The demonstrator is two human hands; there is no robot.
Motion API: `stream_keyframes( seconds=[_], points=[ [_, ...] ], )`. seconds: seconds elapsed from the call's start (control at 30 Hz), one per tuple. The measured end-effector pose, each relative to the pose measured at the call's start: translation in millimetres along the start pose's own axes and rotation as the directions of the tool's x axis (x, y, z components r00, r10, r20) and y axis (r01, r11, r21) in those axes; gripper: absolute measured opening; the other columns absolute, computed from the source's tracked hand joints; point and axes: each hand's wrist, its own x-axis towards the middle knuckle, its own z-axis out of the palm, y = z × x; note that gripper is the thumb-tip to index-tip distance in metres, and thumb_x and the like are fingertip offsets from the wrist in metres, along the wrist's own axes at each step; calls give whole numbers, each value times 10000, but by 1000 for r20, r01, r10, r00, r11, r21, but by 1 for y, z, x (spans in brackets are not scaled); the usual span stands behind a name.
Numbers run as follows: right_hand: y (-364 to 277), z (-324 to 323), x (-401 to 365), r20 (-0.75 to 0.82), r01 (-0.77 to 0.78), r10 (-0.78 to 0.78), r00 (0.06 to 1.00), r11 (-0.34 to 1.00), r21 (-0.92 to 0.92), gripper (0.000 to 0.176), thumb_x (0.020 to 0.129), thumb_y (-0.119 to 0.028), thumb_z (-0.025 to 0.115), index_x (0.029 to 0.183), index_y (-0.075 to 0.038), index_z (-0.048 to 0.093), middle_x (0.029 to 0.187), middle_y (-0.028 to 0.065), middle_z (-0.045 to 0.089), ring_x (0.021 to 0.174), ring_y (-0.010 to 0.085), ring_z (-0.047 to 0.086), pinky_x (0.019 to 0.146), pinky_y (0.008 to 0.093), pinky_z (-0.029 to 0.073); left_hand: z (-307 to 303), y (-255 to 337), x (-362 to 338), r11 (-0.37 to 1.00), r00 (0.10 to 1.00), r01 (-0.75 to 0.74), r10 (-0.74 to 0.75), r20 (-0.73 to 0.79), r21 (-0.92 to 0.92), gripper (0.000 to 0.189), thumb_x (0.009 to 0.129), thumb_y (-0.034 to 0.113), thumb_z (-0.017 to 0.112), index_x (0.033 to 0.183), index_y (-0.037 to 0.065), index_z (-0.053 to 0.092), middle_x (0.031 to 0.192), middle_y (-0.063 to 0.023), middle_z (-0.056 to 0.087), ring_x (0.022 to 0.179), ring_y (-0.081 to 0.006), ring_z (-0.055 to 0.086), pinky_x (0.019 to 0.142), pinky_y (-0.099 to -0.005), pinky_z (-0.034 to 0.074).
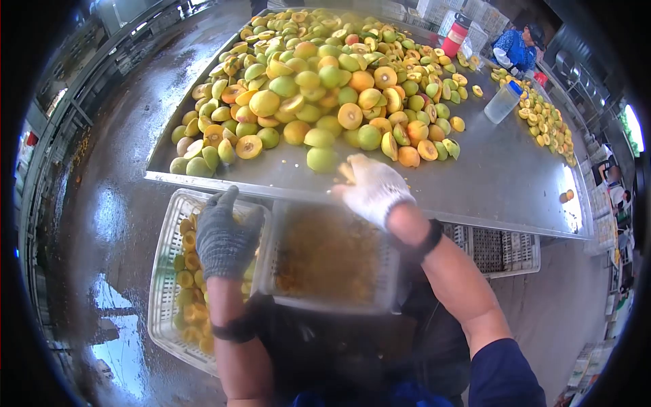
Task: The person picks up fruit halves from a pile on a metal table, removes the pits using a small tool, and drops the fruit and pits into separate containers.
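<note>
Round yellow-green fruit (322, 160), near edge of grey metal table (475, 190)
White-gloved right hand (371, 186) half-curled, grey-gloved left hand (230, 237) part-open, cannot tell what they hold; gentle touch suits.

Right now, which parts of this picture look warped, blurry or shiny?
In the head view, straight edges bow and the corners go dark; in the head view, haze softens the middle crate and part of the fruit pile; in the head view, glare whitens the wet floor and the metal table's right end.
</note>
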Motion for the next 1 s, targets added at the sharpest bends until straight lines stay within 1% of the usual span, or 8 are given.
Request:
stream_keyframes(
  seconds=[0.37, 0.47, 0.57, 0.6, 0.73, 0.83, 0.93, 1.0],
  points=[
    [-25, 25, 102, 63, -75, 91, 994, 972, -224, 551, 832, -407, 773, 1187, -11, 632, 1083, 188, 743, 963, 323, 737, 847, 410, 577, 31, 6, 10, 925, 999, 38, -24, 43, -377, 388, 911, 293, 740, 1171, 4, 736, 1141, -195, 726, 1070, -276, 706, 965, -381, 533],
    [-30, -22, 60, 296, -196, 110, 949, 941, 277, 434, 888, -343, 743, 1160, -20, 642, 958, 129, 727, 822, 224, 711, 753, 343, 572, 55, 1, 10, 707, 984, 139, -22, 175, -693, 417, 981, 341, 673, 1250, 23, 697, 1192, -166, 714, 1103, -255, 692, 957, -380, 543],
    [-9, -27, 1, 338, -275, -155, 928, 325, 905, 308, 990, -268, 674, 1182, -32, 627, 929, 45, 678, 737, 120, 612, 591, 242, 493, 99, 6, 7, 349, 979, 157, 69, 193, -924, 497, 1046, 442, 563, 1334, 43, 629, 1224, -135, 692, 1118, -238, 676, 955, -389, 555],
    [-1, -16, -16, 256, -251, -242, 936, 54, 967, 349, 997, -291, 667, 1213, -22, 615, 940, 47, 670, 734, 120, 605, 572, 228, 478, 101, 28, 0, 431, 988, 32, 125, 95, -902, 531, 1059, 478, 520, 1351, 44, 606, 1227, -128, 684, 1118, -238, 672, 960, -394, 556],
    [7, 17, -61, 333, -334, -28, 942, -146, 931, 384, 1013, -340, 639, 1278, -72, 566, 883, 34, 655, 692, 131, 611, 558, 253, 509, 113, 72, -29, 477, 987, -94, 158, -19, -874, 623, 1078, 558, 411, 1337, 18, 586, 1206, -128, 680, 1102, -249, 670, 989, -413, 549],
    [35, 48, -56, 143, -149, 50, 988, 141, 979, 388, 989, -334, 698, 1243, -67, 575, 851, -5, 665, 666, 154, 629, 580, 303, 532, 128, 84, -38, -74, 960, 278, 47, 275, -958, 609, 1080, 540, 411, 1313, 7, 592, 1161, -132, 681, 1081, -274, 671, 987, -396, 553],
    [26, 26, -75, -220, 111, 68, 973, 698, 707, 412, 955, -344, 743, 1221, -69, 589, 870, 36, 700, 713, 237, 689, 618, 361, 560, 149, 87, -41, -456, 883, 414, -11, 470, -788, 546, 1087, 478, 435, 1305, 2, 588, 1148, -137, 675, 1070, -268, 667, 974, -364, 555],
    [19, 10, -87, -554, 229, -145, 820, 970, 86, 433, 929, -351, 770, 1212, -69, 603, 878, 91, 717, 776, 298, 722, 657, 395, 574, 155, 86, -42, -97, 960, 257, -84, 266, -961, 478, 1089, 408, 465, 1306, -2, 582, 1166, -137, 668, 1073, -251, 662, 968, -351, 552]
  ],
)
